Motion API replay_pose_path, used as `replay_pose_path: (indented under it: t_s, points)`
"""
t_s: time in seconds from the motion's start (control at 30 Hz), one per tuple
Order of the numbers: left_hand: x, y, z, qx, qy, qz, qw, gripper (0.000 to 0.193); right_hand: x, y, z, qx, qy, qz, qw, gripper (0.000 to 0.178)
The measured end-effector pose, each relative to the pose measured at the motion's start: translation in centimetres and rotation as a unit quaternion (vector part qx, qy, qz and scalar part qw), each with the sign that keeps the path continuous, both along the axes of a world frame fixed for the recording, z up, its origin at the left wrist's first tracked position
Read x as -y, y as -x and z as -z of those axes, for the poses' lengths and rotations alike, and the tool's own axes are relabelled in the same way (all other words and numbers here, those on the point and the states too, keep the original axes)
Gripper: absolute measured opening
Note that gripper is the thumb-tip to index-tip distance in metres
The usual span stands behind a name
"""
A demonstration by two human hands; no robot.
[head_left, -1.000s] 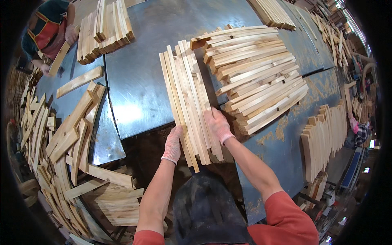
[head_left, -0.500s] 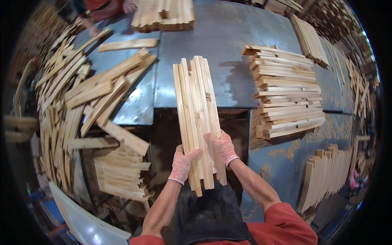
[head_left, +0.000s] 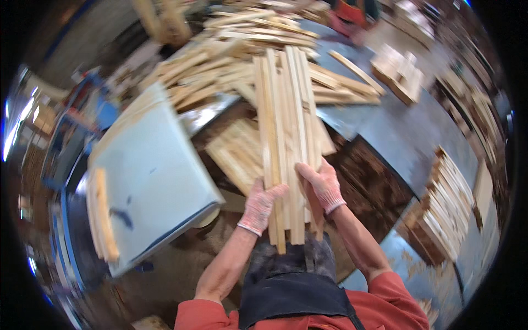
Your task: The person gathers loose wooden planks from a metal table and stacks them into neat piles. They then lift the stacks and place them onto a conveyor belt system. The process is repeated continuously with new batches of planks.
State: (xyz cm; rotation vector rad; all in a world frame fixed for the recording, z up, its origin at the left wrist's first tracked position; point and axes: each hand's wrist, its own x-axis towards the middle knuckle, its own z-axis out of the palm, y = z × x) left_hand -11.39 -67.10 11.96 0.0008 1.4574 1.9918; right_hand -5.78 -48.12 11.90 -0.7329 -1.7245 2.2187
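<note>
Between my two gloved hands I carry a bundle of wooden strips (head_left: pixel 291 121), held lengthwise away from my body, their ends uneven. My left hand (head_left: pixel 259 208) grips the bundle's left side near its close end, thumb laid over the top. On the opposite side my right hand (head_left: pixel 322 184) clasps it, a little farther up, its thumb also on top. The undersides of the strips and most of my fingertips are hidden. Below the close end is my dark apron (head_left: pixel 291 300).
A pale blue table (head_left: pixel 154 181) stands at left, bearing a few wooden strips (head_left: pixel 102 214) along its edge. Loose boards (head_left: pixel 203 71) lie heaped beyond the bundle. Stacked strips (head_left: pixel 448 206) rest on the metal table (head_left: pixel 407 126) at right. Another person (head_left: pixel 352 19) is at the far side.
My body and view have turned left, bringing the pale blue table into sight. The bundle has come along, still in both hands, and the stacked strips now appear farther right.
</note>
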Motion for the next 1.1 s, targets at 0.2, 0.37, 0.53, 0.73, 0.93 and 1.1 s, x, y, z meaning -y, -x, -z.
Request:
replay_pose_path:
  t_s: [0.2, 0.37, 0.53, 0.73, 0.93, 1.1]
  points:
    - [20.8, -2.4, 0.4, 0.01, 0.019, -0.153, 0.988, 0.061, 19.3, 3.1, -2.2, 0.054, -0.018, -0.159, 0.986, 0.059]
    - [34.4, -3.7, -1.0, 0.061, -0.007, -0.208, 0.976, 0.065, 31.8, 6.2, -2.7, 0.07, -0.2, -0.335, 0.918, 0.069]
    - [45.1, -2.1, -0.6, 0.1, 0.052, -0.265, 0.957, 0.072, 42.4, 10.0, -3.8, 0.104, -0.455, -0.402, 0.788, 0.089]
    - [54.4, 4.3, -2.6, -0.009, 0.261, -0.245, 0.934, 0.082, 52.5, 17.2, -2.1, 0.106, -0.461, -0.405, 0.783, 0.093]
    - [62.9, 15.8, -6.1, -0.001, 0.685, 0.095, 0.723, 0.112, 60.7, 25.0, -1.1, 0.111, -0.44, -0.41, 0.791, 0.095]
    - [73.5, 17.8, -4.1, -0.295, 0.703, -0.145, 0.631, 0.099, 67.2, 29.7, -0.3, 0.07, -0.419, -0.426, 0.799, 0.102]
